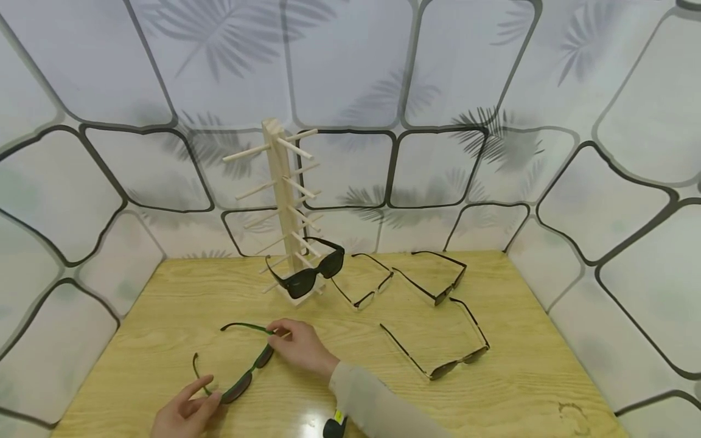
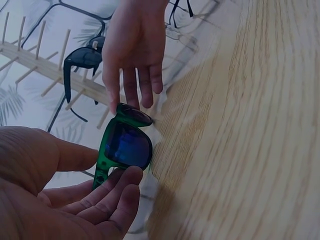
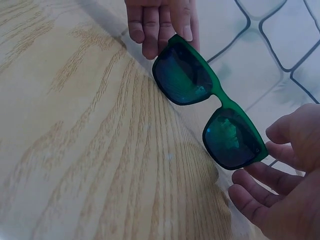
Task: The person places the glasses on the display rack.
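Green-framed sunglasses (image 1: 254, 369) with dark lenses are held between both hands at the front left, their temples unfolded toward the back. The left hand (image 1: 188, 410) pinches one front corner near the hinge; the right hand (image 1: 302, 348) grips the opposite corner. In the left wrist view the left hand (image 2: 75, 195) has thumb and fingers around the end of the green frame (image 2: 127, 142), its lens shining blue. The right wrist view shows both lenses of the sunglasses (image 3: 210, 105), with the right hand (image 3: 285, 175) at the lower corner and the left hand (image 3: 162, 22) at the upper one.
Behind stands a wooden peg rack (image 1: 282, 201), black sunglasses (image 1: 316, 275) on its low pegs. To its right lie thin-framed glasses (image 1: 365, 298), dark glasses (image 1: 450, 291) and gold-bridged sunglasses (image 1: 459, 363), all unfolded. A black and yellow object (image 1: 334, 426) is at the table's front edge.
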`<state>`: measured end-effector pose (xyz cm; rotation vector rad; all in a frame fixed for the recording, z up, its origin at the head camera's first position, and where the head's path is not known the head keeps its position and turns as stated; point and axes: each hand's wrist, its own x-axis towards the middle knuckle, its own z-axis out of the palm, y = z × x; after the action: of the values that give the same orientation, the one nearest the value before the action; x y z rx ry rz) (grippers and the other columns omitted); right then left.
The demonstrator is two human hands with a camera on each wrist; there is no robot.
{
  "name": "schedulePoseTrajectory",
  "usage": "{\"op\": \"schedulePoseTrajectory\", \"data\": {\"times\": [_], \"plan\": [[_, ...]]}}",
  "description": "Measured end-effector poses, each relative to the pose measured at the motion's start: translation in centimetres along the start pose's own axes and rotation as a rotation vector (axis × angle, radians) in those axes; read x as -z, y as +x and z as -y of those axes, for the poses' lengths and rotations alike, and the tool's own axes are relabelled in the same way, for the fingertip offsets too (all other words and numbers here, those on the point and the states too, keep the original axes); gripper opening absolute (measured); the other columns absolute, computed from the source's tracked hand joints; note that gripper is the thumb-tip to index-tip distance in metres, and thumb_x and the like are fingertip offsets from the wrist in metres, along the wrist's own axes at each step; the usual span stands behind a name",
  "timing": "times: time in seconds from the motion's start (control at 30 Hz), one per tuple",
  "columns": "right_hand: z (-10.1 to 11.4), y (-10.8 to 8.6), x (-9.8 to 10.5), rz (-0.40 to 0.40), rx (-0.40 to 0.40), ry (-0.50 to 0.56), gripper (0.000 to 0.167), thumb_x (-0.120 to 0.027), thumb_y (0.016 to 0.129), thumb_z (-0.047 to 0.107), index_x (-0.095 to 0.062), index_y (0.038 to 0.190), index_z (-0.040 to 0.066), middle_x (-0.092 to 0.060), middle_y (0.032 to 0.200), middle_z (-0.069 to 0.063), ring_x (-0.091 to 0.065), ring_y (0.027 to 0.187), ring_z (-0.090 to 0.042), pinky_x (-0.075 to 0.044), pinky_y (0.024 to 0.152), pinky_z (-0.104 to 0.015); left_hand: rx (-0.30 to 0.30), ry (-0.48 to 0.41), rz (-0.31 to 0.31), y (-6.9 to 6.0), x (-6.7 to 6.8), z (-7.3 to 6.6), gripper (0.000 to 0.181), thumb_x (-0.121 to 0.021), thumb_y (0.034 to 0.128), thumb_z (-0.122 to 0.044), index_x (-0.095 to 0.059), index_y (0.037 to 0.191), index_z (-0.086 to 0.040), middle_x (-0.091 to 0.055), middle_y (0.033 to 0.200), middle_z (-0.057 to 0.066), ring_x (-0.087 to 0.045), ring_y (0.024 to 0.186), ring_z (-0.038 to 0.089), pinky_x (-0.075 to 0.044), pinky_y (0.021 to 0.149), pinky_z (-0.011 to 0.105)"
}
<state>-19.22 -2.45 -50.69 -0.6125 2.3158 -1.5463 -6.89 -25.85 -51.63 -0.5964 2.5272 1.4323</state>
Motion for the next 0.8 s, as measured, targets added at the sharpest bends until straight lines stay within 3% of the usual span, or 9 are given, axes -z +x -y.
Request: {"op": "schedulePoseTrajectory", "data": {"times": [0.17,0.3,0.4,0.6,0.8], "plan": [[0.0,0.0,0.0,-0.005,-0.010,0.004,0.029,-0.063,0.105,0.027,-0.072,0.130,0.015,-0.073,0.117,-0.001,-0.065,0.096,-0.004,-0.055,0.082,-0.025,0.018,-0.032,0.002,0.0,-0.1,0.0,0.073,-0.067,0.1018,-0.041,-0.045,0.155,0.004,-0.081,0.110,0.014,-0.078,0.104,0.034,-0.057,0.095,0.054],[0.0,0.0,0.0,-0.013,-0.004,0.010,0.028,-0.062,0.106,0.026,-0.073,0.128,0.014,-0.073,0.114,-0.001,-0.063,0.095,-0.001,-0.054,0.083,-0.024,0.033,-0.060,-0.016,-0.1,-0.2,0.0,0.072,-0.067,0.1002,-0.041,-0.046,0.155,0.002,-0.082,0.106,0.009,-0.079,0.102,0.028,-0.060,0.089,0.041],[0.1,0.0,0.0,-0.019,0.012,0.014,0.027,-0.062,0.106,0.024,-0.073,0.128,0.013,-0.073,0.111,0.000,-0.061,0.092,0.001,-0.053,0.081,-0.023,0.052,-0.120,-0.031,-0.4,-0.2,-0.1,0.072,-0.068,0.0981,-0.038,-0.047,0.155,0.001,-0.082,0.106,0.011,-0.080,0.098,0.027,-0.063,0.079,0.033],[0.6,-0.1,0.2,-0.018,0.053,0.020,0.028,-0.062,0.107,0.022,-0.072,0.130,0.010,-0.069,0.101,0.003,-0.054,0.082,0.003,-0.047,0.073,-0.019,0.028,-0.163,-0.065,-0.9,-0.1,-0.8,0.067,-0.069,0.1008,-0.035,-0.049,0.154,0.002,-0.081,0.107,0.015,-0.080,0.088,0.024,-0.064,0.072,0.033],[1.4,-0.5,0.6,-0.026,0.087,0.038,0.030,-0.061,0.108,0.021,-0.070,0.133,0.007,-0.066,0.101,0.003,-0.053,0.084,0.004,-0.046,0.073,-0.019,0.016,-0.216,-0.134,-1.6,-0.1,-1.6,0.057,-0.067,0.1018,-0.023,-0.052,0.152,0.001,-0.082,0.101,0.011,-0.079,0.080,0.013,-0.065,0.072,0.034]]}}
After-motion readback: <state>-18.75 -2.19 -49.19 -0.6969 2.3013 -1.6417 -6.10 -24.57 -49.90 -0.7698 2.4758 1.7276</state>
